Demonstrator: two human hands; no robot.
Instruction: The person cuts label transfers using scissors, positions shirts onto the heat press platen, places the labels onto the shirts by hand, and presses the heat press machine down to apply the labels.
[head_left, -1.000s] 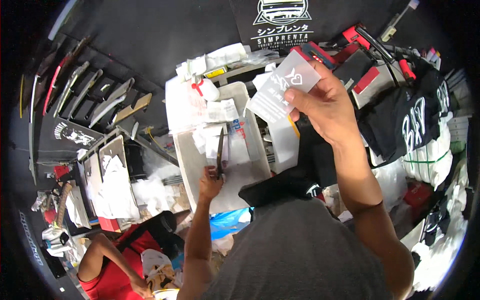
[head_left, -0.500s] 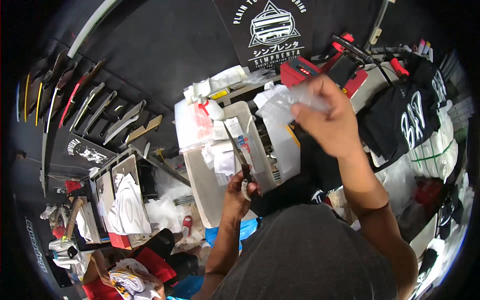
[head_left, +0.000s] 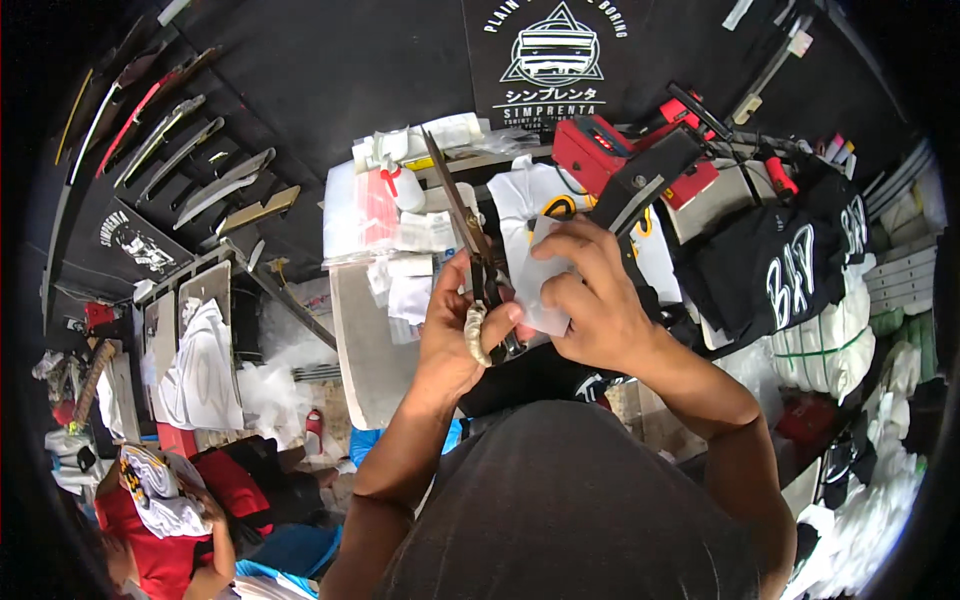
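Note:
My left hand (head_left: pixel 448 335) grips a large pair of scissors (head_left: pixel 453 190) by its wrapped handle, the long blades pointing up and away. Close beside it, my right hand (head_left: pixel 605 310) pinches a small translucent sheet (head_left: pixel 532 285) with its fingers curled over the edge. The sheet hangs just right of the scissors; whether they touch, I cannot tell. Behind my right hand, a white shirt (head_left: pixel 512 195) with a yellow and black print lies by the red heat press (head_left: pixel 590 155). Dark cloth (head_left: pixel 530 385) lies below my hands.
A white spray bottle (head_left: pixel 408 190) with a red trigger and white papers (head_left: pixel 408 285) sit on the grey table (head_left: pixel 360 350) at left. Black printed shirts (head_left: pixel 740 255) and a wrapped white bundle (head_left: pixel 825 325) are at right. Lower left, a person in red (head_left: pixel 165 545) handles a white shirt.
My right hand has come down and left to the scissors, holding the translucent sheet. The scissors have risen. The printed white shirt by the press now shows.

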